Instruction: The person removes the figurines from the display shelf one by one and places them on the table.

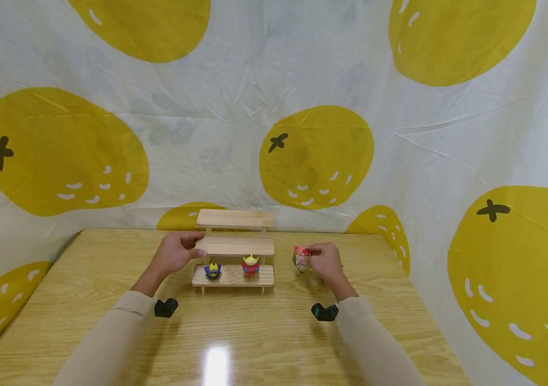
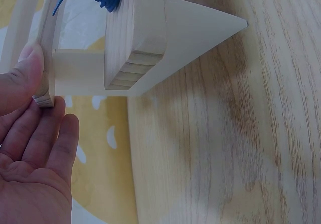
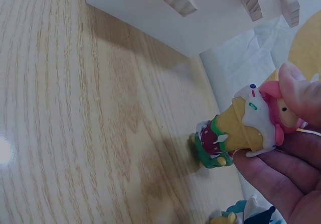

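My left hand [image 1: 173, 252] pinches the left end of the middle shelf of a three-tier wooden display stand [image 1: 235, 246], thumb above and fingers below. My right hand [image 1: 326, 261] holds a small toy figure [image 3: 246, 123] right of the stand: an ice-cream cone with white icing, sprinkles and a pink character on top. Thumb and fingers grip its pink end. On the bottom shelf are a yellow figure with a blue cape [image 1: 213, 270] and a yellow-headed figure in red [image 1: 251, 265], apart from each other.
A green and maroon figure [image 3: 210, 146] stands on the wooden table [image 1: 264, 332] just behind the cone figure. At the right wrist view's lower edge is a teal and white figure [image 3: 246, 213], partly cut off. A fruit-patterned curtain [image 1: 235, 155] hangs behind the table.
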The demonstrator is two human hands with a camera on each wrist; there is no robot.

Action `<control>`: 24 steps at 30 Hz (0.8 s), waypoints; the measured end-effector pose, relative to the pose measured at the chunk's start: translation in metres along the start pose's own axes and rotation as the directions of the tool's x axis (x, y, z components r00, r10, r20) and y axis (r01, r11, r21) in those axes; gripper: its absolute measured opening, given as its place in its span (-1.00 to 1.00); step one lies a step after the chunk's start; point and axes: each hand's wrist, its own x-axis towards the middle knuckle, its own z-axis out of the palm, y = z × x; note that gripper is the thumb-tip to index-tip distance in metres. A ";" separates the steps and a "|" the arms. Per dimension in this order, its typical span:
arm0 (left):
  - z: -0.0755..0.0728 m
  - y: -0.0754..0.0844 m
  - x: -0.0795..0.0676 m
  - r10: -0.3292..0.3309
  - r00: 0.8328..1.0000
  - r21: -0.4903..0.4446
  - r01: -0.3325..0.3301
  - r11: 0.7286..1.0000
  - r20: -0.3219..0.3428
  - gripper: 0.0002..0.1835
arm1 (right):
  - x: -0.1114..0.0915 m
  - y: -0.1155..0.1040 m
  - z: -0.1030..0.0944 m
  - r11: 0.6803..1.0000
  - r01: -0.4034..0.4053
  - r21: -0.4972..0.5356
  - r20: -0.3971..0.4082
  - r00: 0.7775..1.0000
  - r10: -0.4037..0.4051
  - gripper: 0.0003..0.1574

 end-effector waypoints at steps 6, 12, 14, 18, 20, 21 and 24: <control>0.000 0.000 0.000 0.001 1.000 0.004 -0.001 1.000 -0.003 -0.45 | 0.000 0.001 0.001 1.000 0.015 0.001 -0.001 1.000 -0.015 -0.61; 0.000 0.001 0.000 -0.013 1.000 0.010 0.013 1.000 -0.003 -0.44 | -0.001 0.001 0.002 1.000 0.014 -0.002 -0.013 1.000 -0.014 -0.61; 0.000 0.001 0.000 -0.016 1.000 0.008 0.016 1.000 0.000 -0.44 | -0.002 0.002 0.002 1.000 0.021 -0.003 -0.017 1.000 -0.021 -0.62; -0.001 0.001 0.000 -0.012 1.000 0.001 0.012 1.000 -0.001 -0.44 | -0.003 0.002 0.003 0.999 0.038 -0.004 -0.023 0.999 -0.038 -0.64; -0.001 0.001 0.000 -0.009 1.000 0.001 0.009 1.000 -0.003 -0.44 | -0.002 0.003 0.003 0.999 0.040 -0.007 -0.024 0.999 -0.040 -0.63; -0.001 0.000 0.000 -0.008 1.000 0.001 0.008 1.000 -0.004 -0.44 | -0.002 0.004 0.003 0.999 0.038 -0.011 -0.024 0.999 -0.039 -0.63; 0.000 0.000 0.000 -0.006 1.000 0.001 0.006 1.000 -0.002 -0.44 | -0.002 0.005 0.004 0.999 0.032 -0.027 -0.025 0.999 -0.033 -0.60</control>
